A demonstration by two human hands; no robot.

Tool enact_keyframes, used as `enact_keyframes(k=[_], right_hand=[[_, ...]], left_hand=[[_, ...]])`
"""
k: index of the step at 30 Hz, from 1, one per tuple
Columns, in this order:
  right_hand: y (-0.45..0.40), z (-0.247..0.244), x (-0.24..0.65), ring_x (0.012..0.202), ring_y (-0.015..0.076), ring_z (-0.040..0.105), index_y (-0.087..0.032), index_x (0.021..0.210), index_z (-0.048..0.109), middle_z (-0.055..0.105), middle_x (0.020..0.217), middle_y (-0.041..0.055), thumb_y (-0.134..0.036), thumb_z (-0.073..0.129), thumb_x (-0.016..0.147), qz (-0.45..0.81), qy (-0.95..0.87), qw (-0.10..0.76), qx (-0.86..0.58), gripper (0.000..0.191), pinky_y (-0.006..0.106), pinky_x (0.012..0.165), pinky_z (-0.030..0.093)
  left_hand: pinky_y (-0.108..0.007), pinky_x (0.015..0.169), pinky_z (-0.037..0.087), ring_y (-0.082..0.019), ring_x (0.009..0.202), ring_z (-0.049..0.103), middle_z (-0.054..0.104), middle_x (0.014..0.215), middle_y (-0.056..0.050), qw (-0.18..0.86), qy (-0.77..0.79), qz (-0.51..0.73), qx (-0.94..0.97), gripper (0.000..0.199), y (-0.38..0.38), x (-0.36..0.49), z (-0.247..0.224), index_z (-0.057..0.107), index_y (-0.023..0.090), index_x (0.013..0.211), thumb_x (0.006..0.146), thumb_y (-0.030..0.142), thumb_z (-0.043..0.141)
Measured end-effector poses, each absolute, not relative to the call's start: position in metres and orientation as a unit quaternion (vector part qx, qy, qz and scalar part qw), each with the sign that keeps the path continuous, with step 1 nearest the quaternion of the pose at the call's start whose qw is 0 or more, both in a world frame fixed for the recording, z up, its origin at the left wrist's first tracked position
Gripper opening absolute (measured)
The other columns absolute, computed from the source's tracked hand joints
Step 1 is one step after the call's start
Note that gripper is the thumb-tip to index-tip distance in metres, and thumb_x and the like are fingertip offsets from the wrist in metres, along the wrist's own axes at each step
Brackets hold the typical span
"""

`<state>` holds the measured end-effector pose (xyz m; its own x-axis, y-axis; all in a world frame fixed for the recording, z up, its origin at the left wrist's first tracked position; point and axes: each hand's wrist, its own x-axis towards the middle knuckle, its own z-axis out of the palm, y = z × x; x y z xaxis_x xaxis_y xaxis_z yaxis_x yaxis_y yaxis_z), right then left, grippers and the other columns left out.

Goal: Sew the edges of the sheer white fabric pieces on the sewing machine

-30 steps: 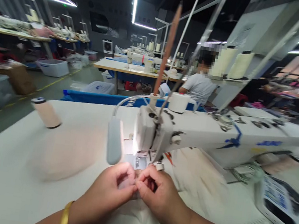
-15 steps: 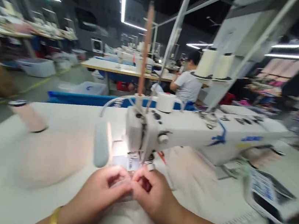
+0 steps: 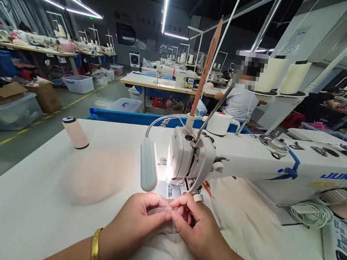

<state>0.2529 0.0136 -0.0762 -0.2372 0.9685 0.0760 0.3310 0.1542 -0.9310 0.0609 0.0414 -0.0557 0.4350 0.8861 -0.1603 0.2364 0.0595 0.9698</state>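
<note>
My left hand (image 3: 145,214) and my right hand (image 3: 195,223) meet just in front of the needle area of a white sewing machine (image 3: 186,153). Both pinch the edge of a thin, sheer whitish fabric (image 3: 159,253), thumbs and forefingers almost touching. The fabric hangs down from the fingers toward me over the table's near side. Beyond my fingertips lies the lit presser foot (image 3: 170,190), apart from them. A grey lamp (image 3: 149,165) on a bent metal neck shines there from the left.
A pale pink thread cone (image 3: 75,132) stands tilted at the table's left. More light fabric (image 3: 247,205) lies under the machine arm, near orange-handled scissors or snips (image 3: 207,187). Coiled cable (image 3: 312,213) and a control box (image 3: 342,248) sit at right. A co-worker (image 3: 240,98) sits ahead.
The view has turned left, so the machine appears farther right, and the picture is sharper. My hands keep their pinch on the fabric before the needle area.
</note>
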Motion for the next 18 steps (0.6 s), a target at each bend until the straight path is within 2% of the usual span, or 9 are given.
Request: enact_keyframes(k=[3, 6, 18], right_hand=[[0.0139, -0.0784, 0.2533, 0.072, 0.0177, 0.052, -0.022, 0.094, 0.063, 0.059, 0.084, 0.0014, -0.040, 0.055, 0.098, 0.416, -0.668, 0.382, -0.485, 0.020, 0.030, 0.064, 0.039], [0.0130, -0.0797, 0.2539, 0.074, 0.0179, 0.053, -0.023, 0.092, 0.062, 0.059, 0.085, 0.0013, -0.039, 0.053, 0.100, 0.406, -0.676, 0.384, -0.480, 0.021, 0.030, 0.066, 0.039], [0.0106, -0.0798, 0.2559, 0.076, 0.0179, 0.051, -0.024, 0.091, 0.055, 0.058, 0.090, 0.0012, -0.037, 0.045, 0.105, 0.382, -0.691, 0.375, -0.485, 0.022, 0.031, 0.066, 0.038]], left_hand=[[-0.026, 0.071, 0.051, -0.020, 0.079, 0.067, 0.077, 0.080, 0.000, 0.556, 0.451, 0.280, 0.640, 0.022, 0.0403, 0.0611, -0.0550, 0.079, 0.020, 0.079, 0.085, 0.040, 0.072], [-0.027, 0.074, 0.051, -0.021, 0.083, 0.067, 0.077, 0.086, -0.001, 0.540, 0.453, 0.285, 0.650, 0.023, 0.0411, 0.0612, -0.0545, 0.078, 0.020, 0.083, 0.085, 0.042, 0.071], [-0.028, 0.067, 0.044, -0.018, 0.076, 0.055, 0.063, 0.079, 0.000, 0.533, 0.475, 0.272, 0.645, 0.028, 0.0418, 0.0623, -0.0541, 0.059, 0.020, 0.075, 0.080, 0.046, 0.068]])
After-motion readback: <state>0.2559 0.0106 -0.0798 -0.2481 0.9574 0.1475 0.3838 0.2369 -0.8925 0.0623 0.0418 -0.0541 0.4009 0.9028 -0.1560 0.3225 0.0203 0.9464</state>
